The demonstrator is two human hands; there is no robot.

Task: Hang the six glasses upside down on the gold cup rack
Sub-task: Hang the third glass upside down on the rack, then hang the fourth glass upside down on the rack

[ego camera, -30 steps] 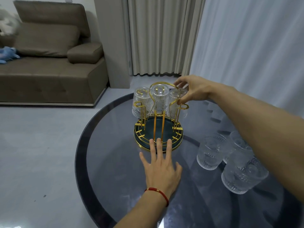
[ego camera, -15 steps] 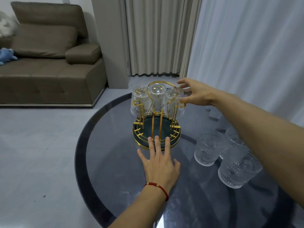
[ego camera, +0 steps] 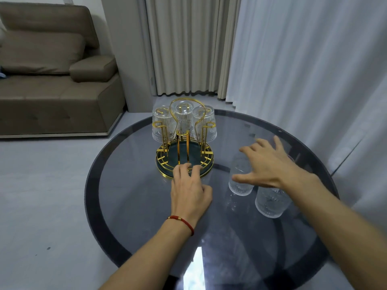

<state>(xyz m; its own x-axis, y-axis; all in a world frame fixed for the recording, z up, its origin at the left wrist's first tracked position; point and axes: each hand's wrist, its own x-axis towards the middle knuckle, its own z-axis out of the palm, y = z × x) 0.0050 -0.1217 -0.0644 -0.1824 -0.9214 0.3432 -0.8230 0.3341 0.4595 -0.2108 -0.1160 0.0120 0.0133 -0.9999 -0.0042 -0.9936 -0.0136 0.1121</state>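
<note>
The gold cup rack (ego camera: pixel 184 162) with a dark green base stands on the round glass table (ego camera: pixel 129 206). Three ribbed glasses hang upside down on its far pegs: left (ego camera: pixel 162 126), middle (ego camera: pixel 184 118), right (ego camera: pixel 206 126). The three near pegs are bare. My left hand (ego camera: pixel 189 191) rests flat on the table, fingertips touching the rack's front rim. My right hand (ego camera: pixel 270 166) hovers open, fingers spread, over an upright glass (ego camera: pixel 239 178). A second upright glass (ego camera: pixel 272 203) stands nearer me; a third is mostly hidden behind my right hand.
A brown sofa (ego camera: pixel 52 80) stands on the grey floor at the left. Beige curtains (ego camera: pixel 184 45) and white sheer curtains (ego camera: pixel 314 59) hang behind and to the right of the table.
My right hand has let go of the right hanging glass on the rack and swung down and right to above the upright glasses. My left hand stays at the rack's base.
</note>
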